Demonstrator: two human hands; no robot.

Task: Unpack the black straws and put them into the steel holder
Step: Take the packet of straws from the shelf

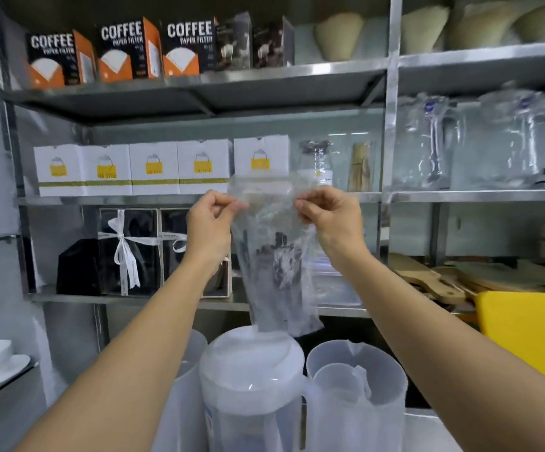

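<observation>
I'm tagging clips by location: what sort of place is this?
Probably a café stockroom or supply shop: steel shelving with coffee paper filter boxes and wrapped glass jars, plastic pitchers in front. The left hand and right hand pinch a clear plastic bag.

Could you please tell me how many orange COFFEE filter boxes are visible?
3, side by side on the top shelf: left box, middle box, right box. Others may hide behind.

Forearms (127, 347) bare — left hand (210, 223) and right hand (329, 216) too.
</observation>
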